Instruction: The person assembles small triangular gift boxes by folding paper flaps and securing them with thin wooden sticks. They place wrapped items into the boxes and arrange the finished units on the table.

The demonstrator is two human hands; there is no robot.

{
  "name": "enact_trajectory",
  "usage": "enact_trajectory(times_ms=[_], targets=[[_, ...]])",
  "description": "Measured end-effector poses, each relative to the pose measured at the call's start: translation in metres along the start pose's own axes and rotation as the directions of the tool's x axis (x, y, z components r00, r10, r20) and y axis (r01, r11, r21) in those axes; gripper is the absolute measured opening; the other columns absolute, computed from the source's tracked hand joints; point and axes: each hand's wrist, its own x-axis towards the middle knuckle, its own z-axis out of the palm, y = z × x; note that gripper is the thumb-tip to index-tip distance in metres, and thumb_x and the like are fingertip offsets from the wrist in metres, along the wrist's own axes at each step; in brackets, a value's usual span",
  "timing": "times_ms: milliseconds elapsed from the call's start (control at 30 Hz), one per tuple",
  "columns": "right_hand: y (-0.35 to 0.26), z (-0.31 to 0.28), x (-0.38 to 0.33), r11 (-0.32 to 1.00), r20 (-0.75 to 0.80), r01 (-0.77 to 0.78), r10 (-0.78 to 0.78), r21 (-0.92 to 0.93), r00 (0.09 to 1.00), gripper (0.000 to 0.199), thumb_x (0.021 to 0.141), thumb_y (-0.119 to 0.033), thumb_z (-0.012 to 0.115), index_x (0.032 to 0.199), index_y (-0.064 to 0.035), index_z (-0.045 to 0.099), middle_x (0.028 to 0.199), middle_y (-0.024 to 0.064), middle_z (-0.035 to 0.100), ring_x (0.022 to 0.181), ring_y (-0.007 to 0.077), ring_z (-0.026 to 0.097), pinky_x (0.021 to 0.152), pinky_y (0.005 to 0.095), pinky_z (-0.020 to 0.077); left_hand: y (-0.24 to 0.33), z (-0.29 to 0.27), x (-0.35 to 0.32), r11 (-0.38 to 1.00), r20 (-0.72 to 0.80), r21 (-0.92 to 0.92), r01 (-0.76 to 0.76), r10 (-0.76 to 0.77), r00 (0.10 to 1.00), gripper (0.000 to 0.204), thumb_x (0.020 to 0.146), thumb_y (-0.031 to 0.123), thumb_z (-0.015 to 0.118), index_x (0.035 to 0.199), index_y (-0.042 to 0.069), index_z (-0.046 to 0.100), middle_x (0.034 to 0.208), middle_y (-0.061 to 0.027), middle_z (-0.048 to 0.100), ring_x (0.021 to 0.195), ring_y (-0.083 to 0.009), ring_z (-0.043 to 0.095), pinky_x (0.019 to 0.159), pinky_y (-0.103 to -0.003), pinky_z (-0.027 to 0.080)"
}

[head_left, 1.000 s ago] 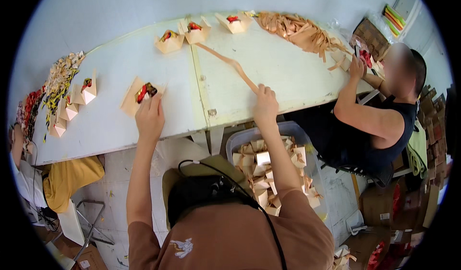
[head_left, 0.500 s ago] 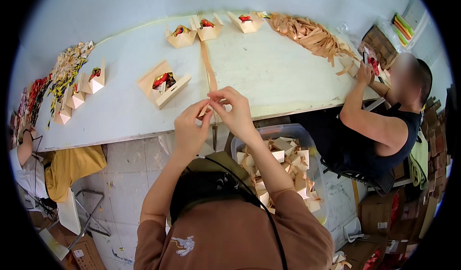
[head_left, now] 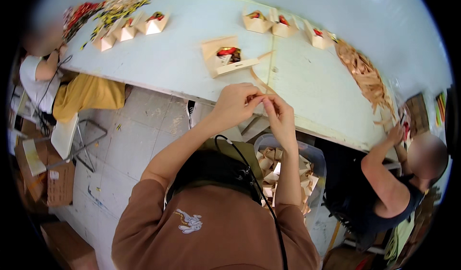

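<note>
My left hand (head_left: 234, 104) and my right hand (head_left: 281, 119) meet just over the table's near edge, fingertips pinched together. Between them is a tan ribbon (head_left: 260, 81), whose length runs up onto the table beside an open cream paper box (head_left: 236, 67). Small red and dark wrapped packets (head_left: 227, 55) lie inside that box. It sits beyond my hands, touched by neither. My fingers partly hide the ribbon's held end.
Open filled boxes (head_left: 284, 26) stand along the far edge, with others at the left. A ribbon pile (head_left: 360, 73) lies right. Below the table, a clear tub (head_left: 318, 159) holds folded boxes. One person (head_left: 386, 174) sits right, another (head_left: 38, 73) left.
The view has swung left, so the table and boxes sit further right in it. My hands stay together on the ribbon, its held end now pulled between both sets of fingertips.
</note>
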Motion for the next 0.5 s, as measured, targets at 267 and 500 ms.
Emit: enact_trajectory(times_ms=[267,500], targets=[[0.026,0.005,0.049,0.976,-0.263,-0.014,0.073,0.217,0.962,0.017,0.096,-0.017,0.062,0.094,-0.0006,0.068,0.066,-0.0029,0.056,0.059,0.0030,0.044,0.055,0.0191,0.0344,-0.071,-0.042,0.037,0.802,-0.116,0.537,-0.262,0.378,0.919,0.012,0.078,0.015,0.074,0.087,0.007,0.070,0.085,-0.0059,0.063,0.084,-0.0232,0.063,0.070,-0.036,0.052],[0.038,0.073,0.090,0.892,-0.082,-0.101,0.152,0.440,0.985,0.018,0.092,-0.015,0.060,0.084,-0.0003,0.064,0.075,0.0018,0.063,0.068,0.0084,0.056,0.065,0.0219,0.0436,-0.087,-0.014,0.038,0.982,-0.451,0.146,0.117,-0.039,0.892,0.013,0.083,0.015,0.067,0.087,0.004,0.074,0.076,-0.0134,0.070,0.068,-0.0297,0.066,0.064,-0.038,0.052]])
